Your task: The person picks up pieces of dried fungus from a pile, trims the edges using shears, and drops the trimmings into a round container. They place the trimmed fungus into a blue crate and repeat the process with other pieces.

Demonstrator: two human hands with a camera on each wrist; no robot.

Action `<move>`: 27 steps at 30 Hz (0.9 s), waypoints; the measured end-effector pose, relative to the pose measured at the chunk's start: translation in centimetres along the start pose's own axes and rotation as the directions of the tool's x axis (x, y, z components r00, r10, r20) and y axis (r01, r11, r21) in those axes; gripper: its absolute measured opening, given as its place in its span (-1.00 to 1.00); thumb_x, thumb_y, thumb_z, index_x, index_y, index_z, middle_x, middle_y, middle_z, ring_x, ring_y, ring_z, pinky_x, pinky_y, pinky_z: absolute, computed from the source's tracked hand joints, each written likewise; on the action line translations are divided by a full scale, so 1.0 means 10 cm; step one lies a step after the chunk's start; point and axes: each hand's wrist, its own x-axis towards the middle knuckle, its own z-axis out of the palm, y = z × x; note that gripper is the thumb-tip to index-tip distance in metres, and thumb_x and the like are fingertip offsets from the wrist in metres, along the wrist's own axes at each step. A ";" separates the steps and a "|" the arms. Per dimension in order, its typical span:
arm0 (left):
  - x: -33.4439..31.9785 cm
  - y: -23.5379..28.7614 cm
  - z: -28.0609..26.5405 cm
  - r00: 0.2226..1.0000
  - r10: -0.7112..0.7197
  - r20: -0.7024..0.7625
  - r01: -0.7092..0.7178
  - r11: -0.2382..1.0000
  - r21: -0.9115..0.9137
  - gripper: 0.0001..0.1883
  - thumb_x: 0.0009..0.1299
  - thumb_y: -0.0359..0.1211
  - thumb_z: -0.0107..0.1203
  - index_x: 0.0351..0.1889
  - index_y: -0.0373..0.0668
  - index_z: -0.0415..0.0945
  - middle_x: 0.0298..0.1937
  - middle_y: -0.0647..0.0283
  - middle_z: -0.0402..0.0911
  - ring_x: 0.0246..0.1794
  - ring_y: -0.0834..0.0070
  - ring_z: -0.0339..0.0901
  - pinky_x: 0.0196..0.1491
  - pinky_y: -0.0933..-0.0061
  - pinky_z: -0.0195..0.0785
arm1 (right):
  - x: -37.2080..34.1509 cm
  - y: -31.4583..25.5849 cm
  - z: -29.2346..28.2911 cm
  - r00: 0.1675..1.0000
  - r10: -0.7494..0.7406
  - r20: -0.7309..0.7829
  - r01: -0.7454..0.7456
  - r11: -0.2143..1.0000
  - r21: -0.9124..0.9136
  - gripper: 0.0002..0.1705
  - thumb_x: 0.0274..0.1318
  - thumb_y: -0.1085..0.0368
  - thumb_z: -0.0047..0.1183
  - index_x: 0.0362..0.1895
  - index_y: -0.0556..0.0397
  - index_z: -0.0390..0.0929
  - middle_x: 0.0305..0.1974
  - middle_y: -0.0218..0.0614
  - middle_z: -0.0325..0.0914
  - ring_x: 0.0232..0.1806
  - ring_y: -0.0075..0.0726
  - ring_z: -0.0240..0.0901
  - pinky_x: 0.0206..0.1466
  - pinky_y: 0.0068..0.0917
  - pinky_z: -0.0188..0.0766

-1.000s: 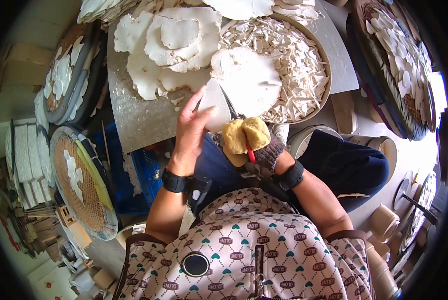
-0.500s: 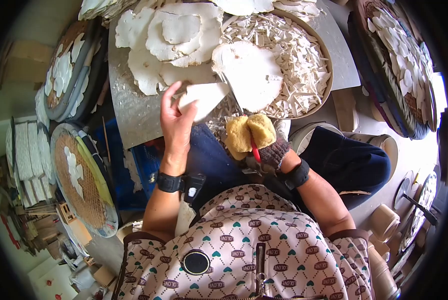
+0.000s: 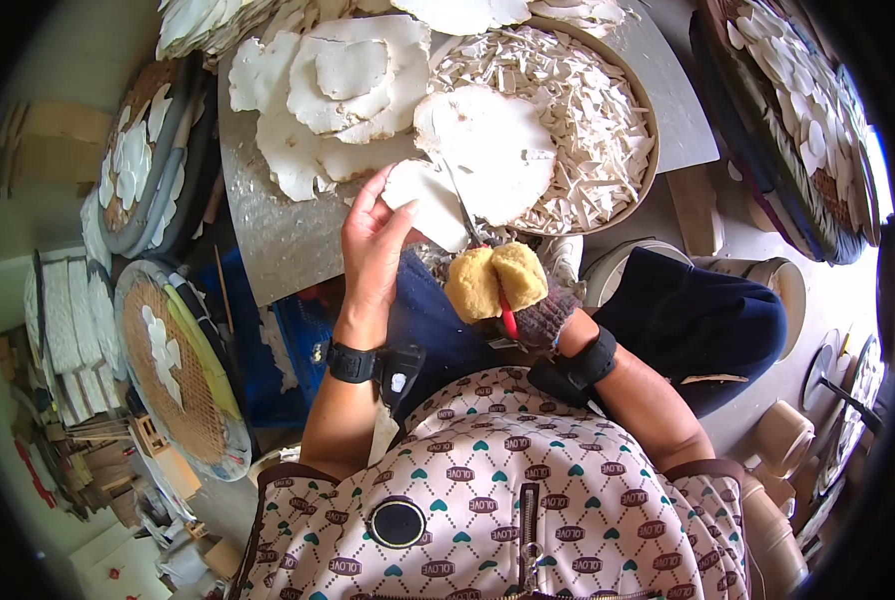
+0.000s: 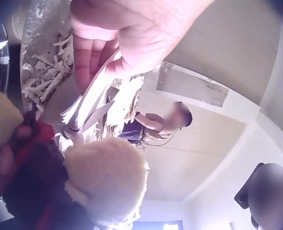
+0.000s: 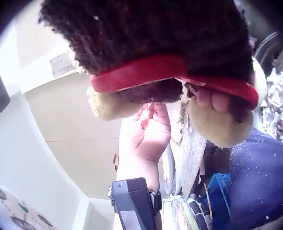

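Observation:
My left hand (image 3: 370, 255) pinches a thin, flat white slice (image 3: 423, 200) between thumb and fingers. The right hand (image 3: 546, 316), in a dark knitted glove with bare fingertips, grips scissors (image 3: 509, 316) with red handles. Yellow sponge padding (image 3: 474, 284) is wrapped about the handles. In the left wrist view the scissor blades (image 4: 97, 116) are spread at the edge of the slice (image 4: 90, 101). The right wrist view shows the red handle loops (image 5: 141, 72) against the glove. Behind the blades, a larger round white slice (image 3: 493, 150) lies partly over the tray of scraps.
A round tray (image 3: 652, 160) heaped with white offcuts stands on a metal board (image 3: 268, 235). Stacked white slices (image 3: 353, 70) lie at its left. Round woven racks (image 3: 183, 350) stand at both sides, and a blue crate (image 3: 283, 345) is below left. Another person (image 4: 153, 122) appears in the background.
The left hand first drew the slice leftward and turned it, then brought it back right, against the scissor blades. The right hand has stayed in nearly the same place.

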 end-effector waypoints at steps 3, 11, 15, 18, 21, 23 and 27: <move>-0.01 0.03 0.01 0.998 -0.040 0.046 0.039 0.999 0.016 -0.51 0.30 -0.50 -0.04 0.21 -0.24 0.15 -0.05 0.18 0.50 -0.14 0.50 0.51 -0.18 0.49 0.46 | -0.02 0.01 -0.02 0.999 0.013 -0.041 -0.016 0.997 -0.080 -0.75 0.16 0.28 -0.10 -0.16 0.20 0.44 -0.21 -0.22 0.52 -0.17 -0.39 0.47 -0.07 -0.48 0.40; -0.05 -0.11 0.08 0.984 0.126 -0.126 -0.132 0.990 -0.045 -0.51 0.29 -0.53 -0.02 0.20 -0.27 0.15 -0.17 0.15 0.54 -0.33 0.63 0.47 -0.30 0.69 0.34 | 0.01 -0.01 0.06 0.999 -0.039 0.020 0.044 0.833 -0.551 -0.73 0.16 0.20 -0.15 -0.23 0.10 0.49 -0.31 -0.22 0.55 -0.25 -0.24 0.48 -0.17 -0.43 0.37; -0.09 -0.07 0.03 0.997 -0.002 -0.072 -0.007 0.992 -0.124 -0.51 0.30 -0.50 -0.03 0.20 -0.26 0.14 -0.21 0.14 0.56 -0.27 0.61 0.49 -0.20 0.66 0.35 | -0.01 0.14 0.01 0.986 -0.139 0.091 0.164 0.728 -0.666 -0.75 0.11 0.23 -0.13 -0.18 0.05 0.47 -0.27 -0.24 0.54 -0.23 -0.18 0.46 -0.14 -0.38 0.37; -0.11 0.04 -0.08 0.998 -0.066 -0.013 0.065 0.997 -0.047 -0.53 0.30 -0.53 -0.07 0.20 -0.27 0.16 -0.10 0.09 0.51 -0.22 0.45 0.53 -0.16 0.43 0.46 | 0.01 0.16 0.00 0.993 -0.065 0.099 0.117 0.681 -0.723 -0.73 0.11 0.24 -0.12 -0.12 0.04 0.44 -0.21 -0.26 0.52 -0.18 -0.21 0.45 -0.09 -0.39 0.36; -0.15 -0.04 -0.16 0.998 -0.062 0.026 0.062 0.998 -0.005 -0.52 0.28 -0.50 -0.02 0.18 -0.28 0.18 -0.24 0.13 0.57 -0.30 0.55 0.54 -0.23 0.59 0.41 | 0.04 0.15 0.01 0.995 -0.041 0.088 0.091 0.709 -0.699 -0.73 0.10 0.24 -0.11 -0.11 0.04 0.43 -0.18 -0.27 0.51 -0.15 -0.22 0.44 -0.07 -0.41 0.36; -0.17 -0.02 -0.20 0.992 -0.122 0.021 0.122 0.992 -0.018 -0.53 0.28 -0.52 -0.05 0.18 -0.28 0.18 -0.21 0.11 0.56 -0.28 0.50 0.54 -0.22 0.52 0.43 | 0.04 0.17 0.03 0.999 0.002 0.037 0.020 0.802 -0.596 -0.73 0.10 0.25 -0.10 -0.11 0.05 0.43 -0.19 -0.27 0.51 -0.15 -0.23 0.44 -0.08 -0.43 0.36; -0.19 -0.02 -0.26 0.979 -0.194 0.062 0.196 0.980 -0.036 -0.52 0.29 -0.53 -0.07 0.20 -0.26 0.15 -0.14 0.07 0.53 -0.22 0.42 0.53 -0.19 0.37 0.48 | 0.05 0.20 -0.06 0.997 0.013 0.079 0.047 0.708 -0.705 -0.73 0.11 0.25 -0.10 -0.12 0.06 0.46 -0.21 -0.27 0.53 -0.19 -0.26 0.46 -0.10 -0.47 0.38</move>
